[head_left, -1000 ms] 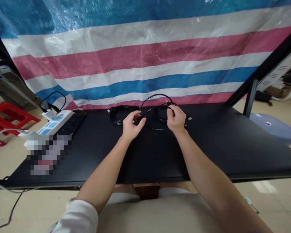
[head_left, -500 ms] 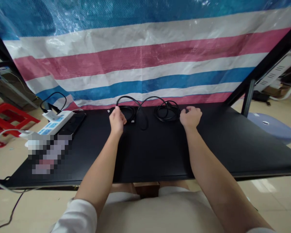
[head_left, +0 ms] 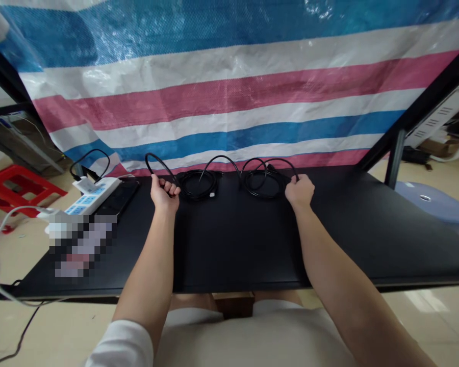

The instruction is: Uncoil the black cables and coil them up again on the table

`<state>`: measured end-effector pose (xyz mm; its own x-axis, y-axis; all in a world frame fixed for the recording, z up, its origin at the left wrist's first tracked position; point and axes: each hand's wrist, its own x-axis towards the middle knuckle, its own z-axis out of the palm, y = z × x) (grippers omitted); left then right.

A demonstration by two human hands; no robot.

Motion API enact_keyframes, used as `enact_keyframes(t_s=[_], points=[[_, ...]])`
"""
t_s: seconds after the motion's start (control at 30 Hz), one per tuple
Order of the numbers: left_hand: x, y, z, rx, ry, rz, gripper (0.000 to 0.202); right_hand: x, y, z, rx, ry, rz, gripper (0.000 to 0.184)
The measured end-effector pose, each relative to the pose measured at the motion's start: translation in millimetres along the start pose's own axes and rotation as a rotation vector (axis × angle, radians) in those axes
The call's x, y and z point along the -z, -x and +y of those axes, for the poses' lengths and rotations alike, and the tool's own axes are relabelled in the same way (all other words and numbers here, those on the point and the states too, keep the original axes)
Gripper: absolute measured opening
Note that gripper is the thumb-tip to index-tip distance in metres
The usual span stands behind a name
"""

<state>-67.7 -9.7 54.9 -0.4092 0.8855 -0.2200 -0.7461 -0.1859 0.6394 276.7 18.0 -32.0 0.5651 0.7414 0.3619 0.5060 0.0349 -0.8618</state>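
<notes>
Black cables lie at the back of a black table [head_left: 233, 244]. My left hand [head_left: 163, 191] is closed on a black cable [head_left: 155, 161] that loops up and back down to a flat coil [head_left: 199, 183]. To the right lies a second coil [head_left: 262, 179], and my right hand [head_left: 300, 192] grips its right end. An arc of cable [head_left: 220, 159] rises between the two coils. Both forearms reach out over the table.
A white power strip [head_left: 87, 196] and a black flat device [head_left: 117, 200] lie at the table's left, beside a blurred patch. A striped tarp [head_left: 229, 92] hangs behind. A red stool [head_left: 19, 188] stands left, a pale blue lid [head_left: 432, 204] right.
My hands have moved apart from the middle. The left one has pulled a cable loop leftward and up; the right one has gone to the right end of the right coil.
</notes>
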Motion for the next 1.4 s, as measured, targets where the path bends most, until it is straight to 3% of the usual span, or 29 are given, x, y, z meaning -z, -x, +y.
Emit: enact_keyframes(t_s=[0.1, 0.23, 0.37, 0.43, 0.5, 0.67, 0.87, 1.03, 1.23, 1.33, 1.4], points=[[1.1, -2, 6, -0.016, 0.03, 0.036, 0.045, 5, 2, -25, -0.197, -0.38, 0.116, 0.014], [12.0, -8, 26, -0.028, 0.071, 0.126, 0.042, 22, 3, -43, -0.459, -0.904, 0.165, 0.031], [20.9, -11, 36, -0.033, 0.045, 0.222, 0.04, 34, 1, -43, -0.598, -1.044, 0.217, 0.039], [20.4, -11, 33, -0.048, -0.049, 0.236, 0.038, 35, 1, -43, -0.585, -1.063, 0.188, 0.039], [17.0, -11, 26, -0.147, -0.212, 0.269, 0.031, 33, 2, -45, -0.547, -1.064, 0.147, 0.034], [13.0, -15, 10, -0.432, -0.615, 0.329, 0.019, 31, 5, -56, -0.534, -0.982, 0.105, 0.019], [32.1, -32, 7, -0.624, -0.866, 0.305, 0.021, 29, 8, -54, -0.248, -0.84, -0.145, 0.026], [29.2, -29, 2, -0.623, -0.84, 0.225, 0.023, 19, 15, -54, -0.121, -0.636, -0.061, 0.035], [10.5, -8, -12, -0.584, -0.653, -0.041, 0.025, 5, 34, -65, 0.021, -0.025, -0.142, 0.04], [5.8, -2, -20, -0.522, -0.631, -0.148, 0.022, -3, 40, -67, 0.063, 0.132, -0.17, 0.028], [4.4, 1, -23, -0.485, -0.625, -0.187, 0.019, -7, 41, -67, 0.078, 0.12, -0.158, 0.017]])
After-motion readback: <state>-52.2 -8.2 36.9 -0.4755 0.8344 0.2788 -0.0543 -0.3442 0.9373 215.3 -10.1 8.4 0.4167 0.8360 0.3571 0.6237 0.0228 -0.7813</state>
